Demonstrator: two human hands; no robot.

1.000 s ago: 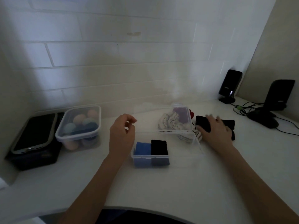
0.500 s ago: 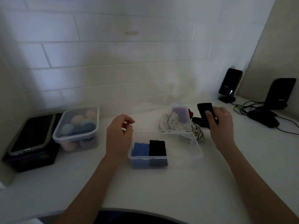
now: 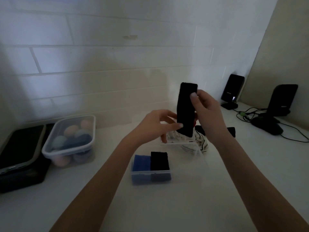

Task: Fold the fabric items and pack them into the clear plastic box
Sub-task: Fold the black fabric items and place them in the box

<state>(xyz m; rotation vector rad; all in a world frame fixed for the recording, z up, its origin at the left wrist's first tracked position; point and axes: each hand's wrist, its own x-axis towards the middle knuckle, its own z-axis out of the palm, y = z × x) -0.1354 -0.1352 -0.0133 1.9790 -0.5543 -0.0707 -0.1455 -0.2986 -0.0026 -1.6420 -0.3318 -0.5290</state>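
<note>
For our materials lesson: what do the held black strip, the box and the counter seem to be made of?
Black strip: soft matte fabric, seemingly fleecy; fuzzy edges, no shine.
Box: clear glossy plastic; folded pieces show through its wall.
Counter: smooth white hard surface, perhaps laminate or stone; hard to tell.

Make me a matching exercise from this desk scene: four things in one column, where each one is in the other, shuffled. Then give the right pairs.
Things
1. black cloth strip
2. blue folded cloth
3. coloured balls
4. phone

Places
A. in the lidded tub on the left
B. held up between the right hand and the left hand
C. on the dark box at the far left
D. in the clear box, beside a black folded cloth

Pairs: 1-B, 2-D, 3-A, 4-C
</note>
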